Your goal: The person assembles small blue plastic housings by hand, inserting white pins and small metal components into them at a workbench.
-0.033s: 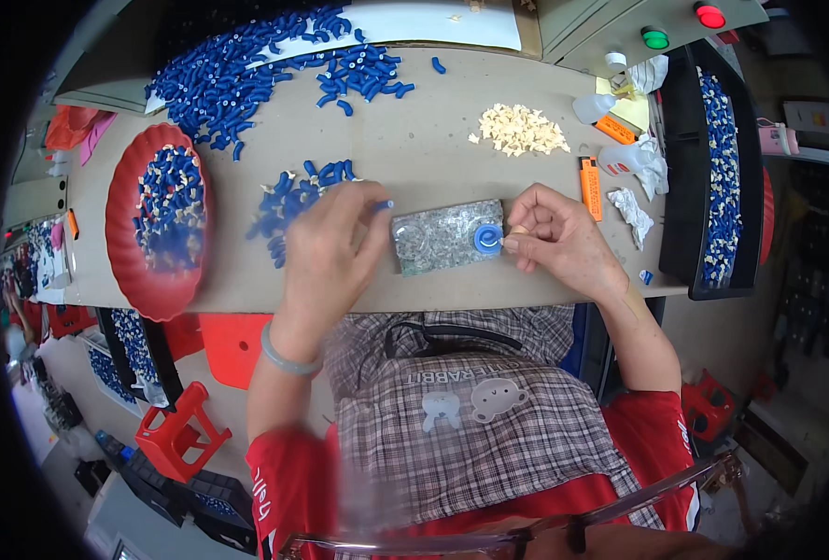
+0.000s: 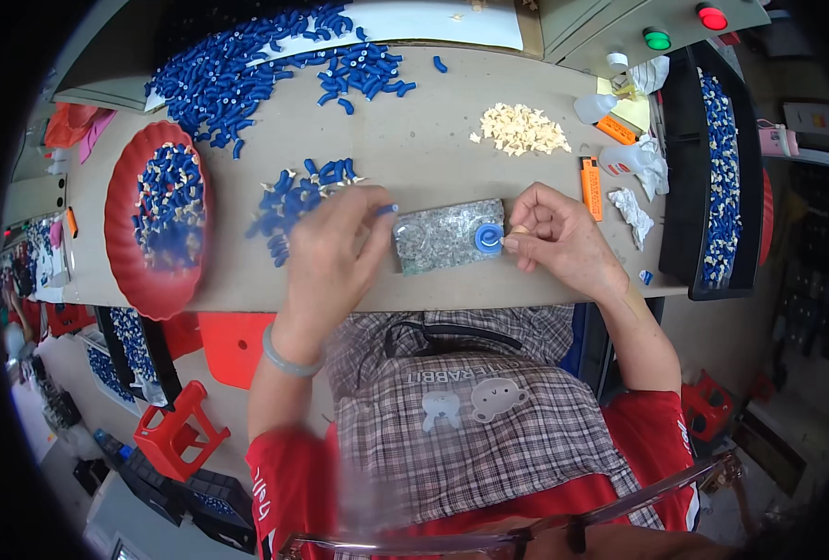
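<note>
My left hand (image 2: 340, 243) is closed, with a short blue curved tube (image 2: 385, 209) pinched between thumb and forefinger. It hovers between a small heap of blue tubes (image 2: 326, 174), some with cream ends, and a grey speckled slab (image 2: 438, 241). On the slab's right end sits a small round blue dish (image 2: 488, 238). Right beside that dish, my right hand (image 2: 559, 238) pinches a small cream piece (image 2: 519, 230), mostly covered by the fingers. Whether its fingertips touch the dish I cannot tell.
A red scalloped tray (image 2: 120, 219) of mixed pieces stands left. Behind lie a large pile of blue tubes (image 2: 218, 89) and a cream heap (image 2: 522, 129). At right are an orange box cutter (image 2: 591, 189), small bottles (image 2: 625, 160), crumpled paper (image 2: 631, 213) and a black bin (image 2: 681, 187).
</note>
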Available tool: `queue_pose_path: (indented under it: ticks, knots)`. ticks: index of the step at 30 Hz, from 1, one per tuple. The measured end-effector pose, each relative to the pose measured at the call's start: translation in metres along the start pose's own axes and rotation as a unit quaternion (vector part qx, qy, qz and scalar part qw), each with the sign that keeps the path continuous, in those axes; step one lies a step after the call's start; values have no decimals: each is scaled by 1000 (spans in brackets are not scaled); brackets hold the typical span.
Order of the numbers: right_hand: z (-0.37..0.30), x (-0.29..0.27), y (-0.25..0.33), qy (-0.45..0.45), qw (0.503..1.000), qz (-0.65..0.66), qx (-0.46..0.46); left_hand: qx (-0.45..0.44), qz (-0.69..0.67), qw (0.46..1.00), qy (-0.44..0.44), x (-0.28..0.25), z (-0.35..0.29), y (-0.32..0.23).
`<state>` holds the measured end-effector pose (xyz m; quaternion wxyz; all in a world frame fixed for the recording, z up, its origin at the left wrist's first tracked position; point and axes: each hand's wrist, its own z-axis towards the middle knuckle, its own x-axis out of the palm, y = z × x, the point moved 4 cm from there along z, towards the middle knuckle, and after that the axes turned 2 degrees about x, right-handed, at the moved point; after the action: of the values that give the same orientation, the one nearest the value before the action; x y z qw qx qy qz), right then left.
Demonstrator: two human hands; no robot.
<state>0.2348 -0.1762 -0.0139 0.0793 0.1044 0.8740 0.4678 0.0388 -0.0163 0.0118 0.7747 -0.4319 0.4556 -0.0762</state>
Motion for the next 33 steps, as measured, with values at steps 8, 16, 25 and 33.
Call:
queue_pose_path:
  ticks: [8,16,25,33]
  knots:
    - [2,2,5,-7,998,-65,18,16,-100,995,27,8,-7,-10]
    - [-3,-5,5,15,996,86,-9,-72,-247,961,97,30,-12,-14]
    - [-13,16,1,68,959,273,-38,-105,-308,943,73,56,-19,-22]
    - [-11,28,-4,63,952,293,-56,-27,-253,965,65,56,-16,-30]
